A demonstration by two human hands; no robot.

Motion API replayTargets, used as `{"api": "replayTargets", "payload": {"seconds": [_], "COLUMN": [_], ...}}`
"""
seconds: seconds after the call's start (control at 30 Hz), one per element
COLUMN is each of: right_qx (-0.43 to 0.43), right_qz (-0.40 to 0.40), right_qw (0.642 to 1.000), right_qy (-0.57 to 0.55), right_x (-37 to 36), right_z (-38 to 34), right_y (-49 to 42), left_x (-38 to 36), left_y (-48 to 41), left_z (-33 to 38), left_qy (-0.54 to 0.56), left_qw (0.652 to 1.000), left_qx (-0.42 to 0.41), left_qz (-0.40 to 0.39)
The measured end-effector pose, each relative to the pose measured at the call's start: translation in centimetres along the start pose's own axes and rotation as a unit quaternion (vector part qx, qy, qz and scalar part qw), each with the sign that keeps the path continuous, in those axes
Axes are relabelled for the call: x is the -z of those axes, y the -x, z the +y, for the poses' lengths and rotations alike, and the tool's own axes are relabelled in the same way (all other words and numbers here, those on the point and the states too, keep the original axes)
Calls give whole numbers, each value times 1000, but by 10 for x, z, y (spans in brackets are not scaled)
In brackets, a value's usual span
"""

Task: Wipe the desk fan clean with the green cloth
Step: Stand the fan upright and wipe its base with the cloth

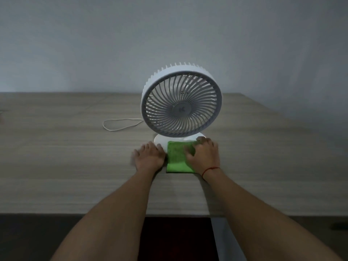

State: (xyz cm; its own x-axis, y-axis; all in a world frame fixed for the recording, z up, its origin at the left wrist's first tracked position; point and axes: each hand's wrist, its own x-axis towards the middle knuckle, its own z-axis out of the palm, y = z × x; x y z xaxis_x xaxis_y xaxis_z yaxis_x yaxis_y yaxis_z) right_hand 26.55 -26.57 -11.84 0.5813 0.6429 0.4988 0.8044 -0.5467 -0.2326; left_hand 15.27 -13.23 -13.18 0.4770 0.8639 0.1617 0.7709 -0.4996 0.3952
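Nearest, two bare forearms reached out over the front edge of a wood-grain table (75, 166), its surface matte and streaked with pale horizontal lines. A thin red string bracelet (211, 169) circled the right wrist. The left hand (148, 157) lay flat on the table, palm down, fingers spread and holding nothing, its fingertips close to the fan's base. The right hand (203, 156) pressed down on the green cloth (176, 161), fingers splayed loosely over it rather than clenched; whether it pinched the fabric could not be told. The cloth was a folded, roughly rectangular piece with a fuzzy, nubbly pile, lying flat on the table with its far edge up on the base. Just beyond, the desk fan (181, 102) stood upright on a smooth white rounded base (160, 141). Its round head had a grey front grille of thin curved spokes spiralling from a plain central hub, framed by a white ribbed rim. A slim pale cord (120, 125) looped on the table to the fan's left. Behind rose a plain grey wall (113, 44).
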Motion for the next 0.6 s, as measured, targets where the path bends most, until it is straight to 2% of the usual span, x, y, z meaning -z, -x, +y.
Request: {"api": "replayTargets", "payload": {"seconds": [0.13,0.23,0.3,0.5,0.6], "right_qx": [71,68,60,52,3], "right_qz": [-46,-134,-166,-149,-131], "right_qw": [996,988,981,974,972], "right_qy": [22,-38,-83,-165,-196], "right_x": [1,1,2,2,-2], "right_z": [-12,-13,-10,-3,6], "right_y": [4,2,1,-6,-17], "left_x": [0,2,4,5,6], "left_y": [0,1,0,1,2], "left_z": [2,2,2,1,1], "left_qy": [-19,-15,-13,-26,-36], "left_qw": [1000,1000,1000,999,999], "left_qx": [0,6,6,1,-5], "left_qz": [-8,-16,-28,-35,-34]}}
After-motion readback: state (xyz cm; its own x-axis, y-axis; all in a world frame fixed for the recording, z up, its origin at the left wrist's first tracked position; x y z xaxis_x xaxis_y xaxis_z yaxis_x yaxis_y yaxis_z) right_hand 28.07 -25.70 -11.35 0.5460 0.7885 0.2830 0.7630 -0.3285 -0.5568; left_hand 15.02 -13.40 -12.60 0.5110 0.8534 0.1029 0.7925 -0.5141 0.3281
